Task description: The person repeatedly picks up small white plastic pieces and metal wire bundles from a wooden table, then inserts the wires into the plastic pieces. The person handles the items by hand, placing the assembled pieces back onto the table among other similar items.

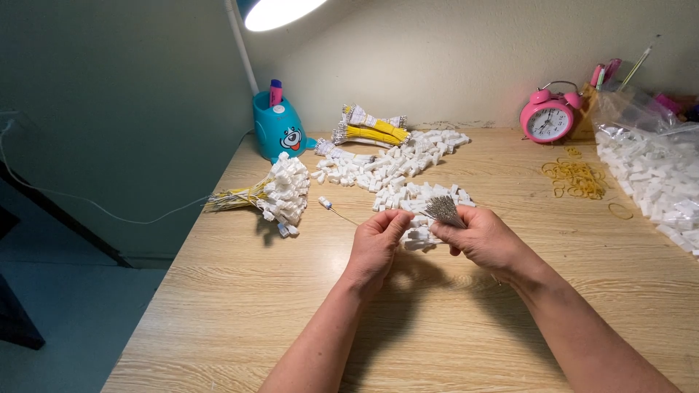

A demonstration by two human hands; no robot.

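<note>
**Both hands closed around a wire bundle**

The right hand (486,239) keeps a closed grip on a bundle of thin grey wire ends (443,210), which fans out above its fingers. The left hand (376,244) pinches the same bundle from the side. Just behind them lies a heap of white connectors (397,169). A clear bag (650,164) of white pieces stands at the right edge of the wooden surface (255,291), near a pink alarm clock (547,118).

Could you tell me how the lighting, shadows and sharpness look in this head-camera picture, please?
Head view: the desk lamp at the top edge is blown out to white glare; it throws soft shadows of the left hand and right hand toward the camera on the wooden table; the left background is dim; the pink alarm clock stays fairly sharp; the table's far edge bows slightly.
</note>
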